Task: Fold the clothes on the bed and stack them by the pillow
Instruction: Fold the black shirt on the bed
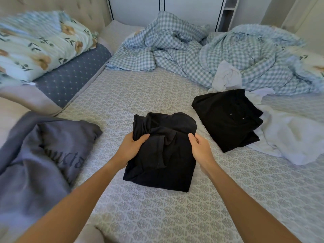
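Black garment [163, 155], partly folded, is lying mid-bed [157, 216]; left hand [130, 149] and right hand [201, 151] are gripping its sides, fingers curled into the cloth. Folded black stack [228, 118] sitting right of it, white clothes [294, 139] beyond; grey sweatshirt [40, 155] left; floral pillow [38, 44] far left.

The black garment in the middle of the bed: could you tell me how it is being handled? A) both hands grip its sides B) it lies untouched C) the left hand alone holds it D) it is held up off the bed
A: the left hand and the right hand each grip a side of the black garment, which rests on the bed.
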